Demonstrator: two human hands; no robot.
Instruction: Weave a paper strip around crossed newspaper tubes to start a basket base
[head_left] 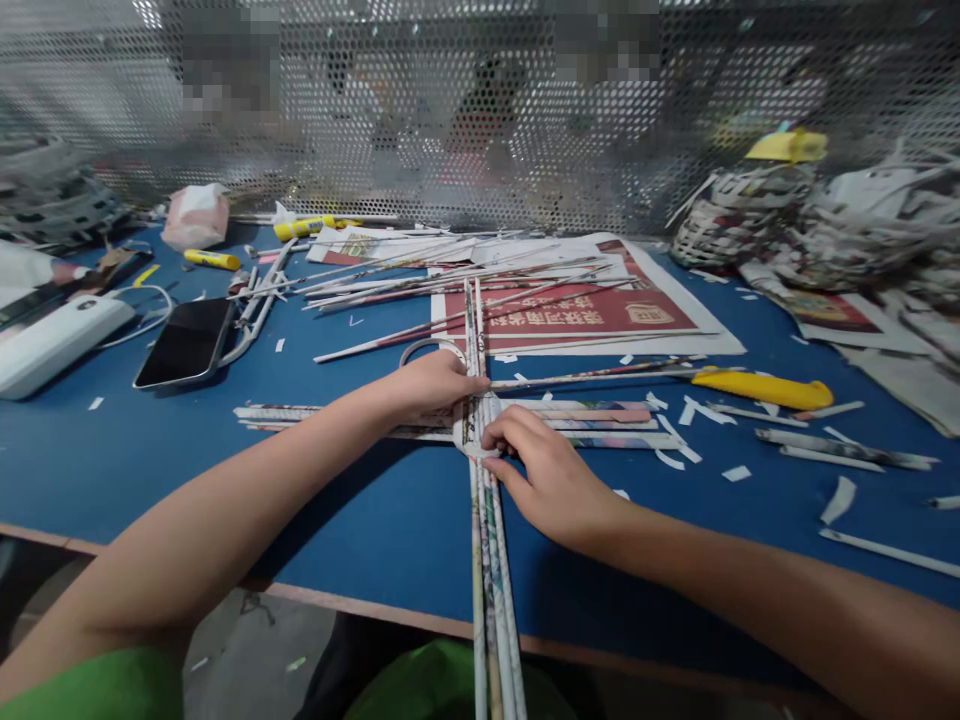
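Note:
Several rolled newspaper sticks point(491, 560) run lengthwise and jut over the table's front edge. They cross over a sideways bundle of paper sticks point(607, 440). At the crossing a white paper strip point(480, 452) loops around them. My left hand point(435, 383) is closed on the lengthwise paper sticks just above the crossing, with its thumb lying across them. A curved pale strip point(431, 345) arches behind that hand. At the lower right of the crossing, my right hand point(551, 475) is closed, pinching the white paper strip between thumb and fingers.
A yellow utility knife point(761, 387) and paper scraps point(709, 412) lie to the right. Loose paper sticks rest on a red-printed sheet point(652, 300). Phone point(187, 342), white power bank point(64, 340) and glue stick point(211, 260) are left. Woven baskets point(739, 215) stand by the perforated metal screen point(450, 120).

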